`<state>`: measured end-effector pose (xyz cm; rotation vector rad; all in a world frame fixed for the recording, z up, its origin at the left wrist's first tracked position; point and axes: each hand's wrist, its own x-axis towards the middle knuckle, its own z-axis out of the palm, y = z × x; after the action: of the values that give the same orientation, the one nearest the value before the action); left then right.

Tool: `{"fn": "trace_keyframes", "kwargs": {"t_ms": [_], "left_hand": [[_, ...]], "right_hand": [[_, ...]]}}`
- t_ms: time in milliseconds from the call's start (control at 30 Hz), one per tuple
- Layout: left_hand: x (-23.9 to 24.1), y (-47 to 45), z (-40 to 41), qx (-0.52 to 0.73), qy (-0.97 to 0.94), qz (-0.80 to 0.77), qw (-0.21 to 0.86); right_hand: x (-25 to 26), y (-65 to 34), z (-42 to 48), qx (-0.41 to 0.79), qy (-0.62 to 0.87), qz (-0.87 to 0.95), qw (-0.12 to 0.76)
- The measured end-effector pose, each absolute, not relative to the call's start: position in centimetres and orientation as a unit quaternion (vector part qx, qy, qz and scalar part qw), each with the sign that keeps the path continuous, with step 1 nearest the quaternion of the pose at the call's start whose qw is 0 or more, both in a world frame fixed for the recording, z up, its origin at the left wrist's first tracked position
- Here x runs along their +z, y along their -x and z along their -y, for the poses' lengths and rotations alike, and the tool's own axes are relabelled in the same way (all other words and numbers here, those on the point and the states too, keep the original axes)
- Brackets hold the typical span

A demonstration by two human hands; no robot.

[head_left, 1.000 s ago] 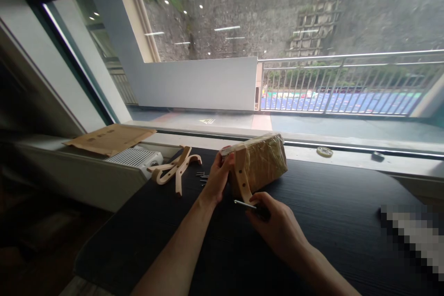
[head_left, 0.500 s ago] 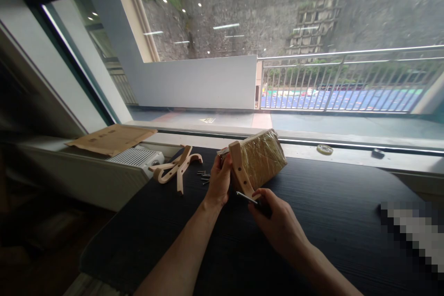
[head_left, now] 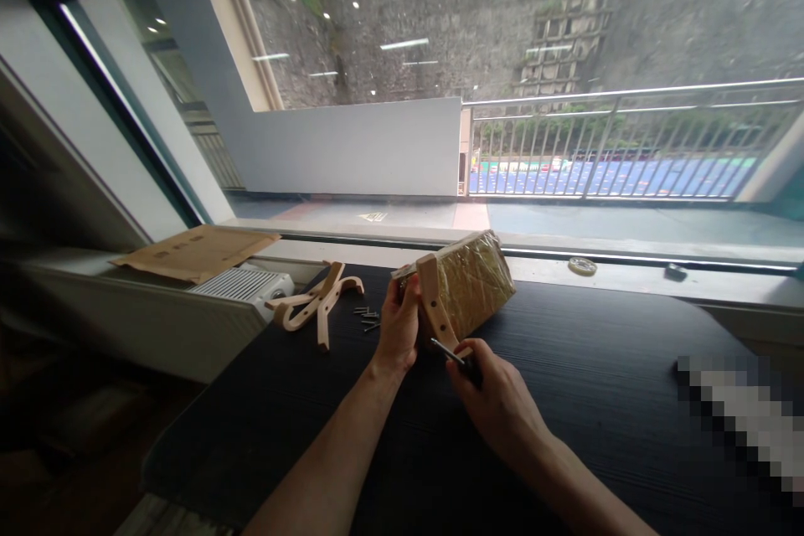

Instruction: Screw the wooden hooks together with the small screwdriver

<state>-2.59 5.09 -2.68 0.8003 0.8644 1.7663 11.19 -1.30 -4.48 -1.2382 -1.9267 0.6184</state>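
My left hand [head_left: 397, 328] is closed round the left end of a brown cork-like block [head_left: 476, 280] that stands tilted on the black table [head_left: 603, 402]. A pale wooden strip [head_left: 435, 307] with small holes lies against the block's near face. My right hand [head_left: 493, 394] is closed on a thin metal tool [head_left: 447, 351] whose tip points at the lower part of the strip.
Curved wooden pieces [head_left: 316, 304] and several small dark screws [head_left: 368, 318] lie to the left on the table. Flat cardboard [head_left: 192, 251] rests on a white radiator [head_left: 242, 285]. A tape roll [head_left: 583, 265] and a small dark item [head_left: 675, 271] sit on the window sill.
The block and strip were tipped slightly more upright and to the left. My right hand with the metal tool rose toward the strip's lower end.
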Motion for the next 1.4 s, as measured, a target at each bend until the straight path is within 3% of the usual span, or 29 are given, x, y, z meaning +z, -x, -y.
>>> {"fn": "trace_keyframes", "kwargs": {"t_ms": [300,500,667,867,1033,1400], "left_hand": [[-2.9,3.6,-5.2,0.699,-0.348,-0.338,0.526],[-3.6,4.5,-5.5,0.694,-0.344,-0.318,0.546],[-3.8,3.9,-5.4,0.688,-0.342,-0.323,0.553],[-3.3,3.4,-5.0,0.679,-0.363,-0.339,0.54],[-3.0,3.0,-4.8,0.677,-0.38,-0.326,0.539],[-2.9,2.6,-4.6,0.683,-0.376,-0.32,0.538]], "right_hand": [[-2.9,-11.5,2.1,0.316,0.498,0.742,0.318],[-1.8,-14.1,0.2,0.416,0.454,0.62,0.487],[-2.2,-15.0,-1.2,0.379,0.516,0.627,0.443],[-2.5,-14.0,-0.8,0.487,0.467,0.54,0.502],[-2.6,-14.2,-1.2,0.499,0.432,0.473,0.584],[-4.0,-13.1,-1.5,0.506,0.454,0.43,0.594]]}}
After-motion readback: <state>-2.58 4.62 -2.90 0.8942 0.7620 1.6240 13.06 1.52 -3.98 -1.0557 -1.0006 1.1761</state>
